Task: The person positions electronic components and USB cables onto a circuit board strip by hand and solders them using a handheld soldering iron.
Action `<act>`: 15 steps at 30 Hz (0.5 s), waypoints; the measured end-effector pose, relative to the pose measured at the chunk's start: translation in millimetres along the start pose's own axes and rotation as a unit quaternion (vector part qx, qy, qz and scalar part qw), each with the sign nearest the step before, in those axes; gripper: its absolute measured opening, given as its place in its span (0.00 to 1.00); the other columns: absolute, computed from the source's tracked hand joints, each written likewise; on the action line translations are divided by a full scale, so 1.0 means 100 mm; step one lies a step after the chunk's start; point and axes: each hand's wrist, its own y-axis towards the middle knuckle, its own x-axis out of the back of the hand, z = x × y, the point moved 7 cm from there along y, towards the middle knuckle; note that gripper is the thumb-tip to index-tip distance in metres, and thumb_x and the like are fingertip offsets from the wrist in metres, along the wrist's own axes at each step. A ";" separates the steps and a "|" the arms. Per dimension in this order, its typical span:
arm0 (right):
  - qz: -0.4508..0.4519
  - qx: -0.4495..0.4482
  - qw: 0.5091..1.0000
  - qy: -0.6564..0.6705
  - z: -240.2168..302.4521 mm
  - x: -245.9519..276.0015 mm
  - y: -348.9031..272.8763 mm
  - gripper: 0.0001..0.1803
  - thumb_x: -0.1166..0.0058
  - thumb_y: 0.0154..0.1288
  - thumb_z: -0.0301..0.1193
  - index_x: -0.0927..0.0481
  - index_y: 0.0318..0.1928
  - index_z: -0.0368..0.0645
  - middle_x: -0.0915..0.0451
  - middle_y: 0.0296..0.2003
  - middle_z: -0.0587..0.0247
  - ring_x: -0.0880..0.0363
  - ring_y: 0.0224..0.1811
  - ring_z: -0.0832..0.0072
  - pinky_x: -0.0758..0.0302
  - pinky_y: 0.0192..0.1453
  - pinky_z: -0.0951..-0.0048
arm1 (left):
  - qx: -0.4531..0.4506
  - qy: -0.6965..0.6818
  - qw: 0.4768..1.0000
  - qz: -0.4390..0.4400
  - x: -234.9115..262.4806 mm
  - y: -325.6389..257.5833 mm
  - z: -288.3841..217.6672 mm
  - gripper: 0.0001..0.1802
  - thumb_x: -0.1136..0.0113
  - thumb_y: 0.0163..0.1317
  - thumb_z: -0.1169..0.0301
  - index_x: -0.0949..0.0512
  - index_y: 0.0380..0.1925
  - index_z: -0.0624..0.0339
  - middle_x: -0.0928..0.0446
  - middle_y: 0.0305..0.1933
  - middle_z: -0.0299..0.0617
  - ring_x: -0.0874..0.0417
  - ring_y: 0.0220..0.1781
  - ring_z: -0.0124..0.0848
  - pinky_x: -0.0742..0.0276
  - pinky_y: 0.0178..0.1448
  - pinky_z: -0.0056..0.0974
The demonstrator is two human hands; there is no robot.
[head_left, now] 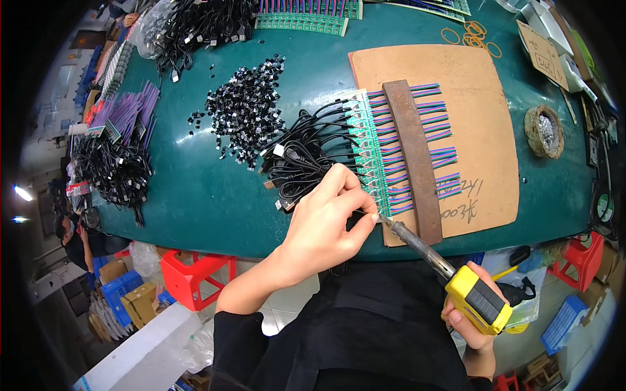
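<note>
My right hand (471, 324) grips the yellow handle of a soldering iron (450, 274), whose metal tip touches the near end of a green circuit-board strip (370, 156). My left hand (329, 218) pinches a thin black wire at that same spot. Black cables (303, 153) fan out to the left of the strip, and coloured ribbon wires (433, 140) run off its right side. A rusty metal bar (412, 156) lies across those wires on a brown mat (482, 98).
A heap of small black connectors (244, 111) lies on the green table (189, 189). Bundles of black cables (114, 169) and purple wires (127, 107) sit at the left. A solder-cleaning pot (544, 130) stands at the right, rubber bands (473, 32) at the back. Another person (75, 238) is at lower left.
</note>
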 end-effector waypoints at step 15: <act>-0.042 -0.004 0.990 0.137 -0.06 0.03 -0.06 0.42 0.37 0.49 0.29 0.40 0.64 0.30 0.21 0.28 0.50 0.22 0.24 0.71 0.24 0.26 0.77 | 0.014 -0.003 1.000 0.005 -0.01 0.00 0.01 0.04 0.36 0.49 0.75 0.22 0.24 0.60 0.37 0.30 0.36 0.32 0.27 0.25 0.37 0.24 0.29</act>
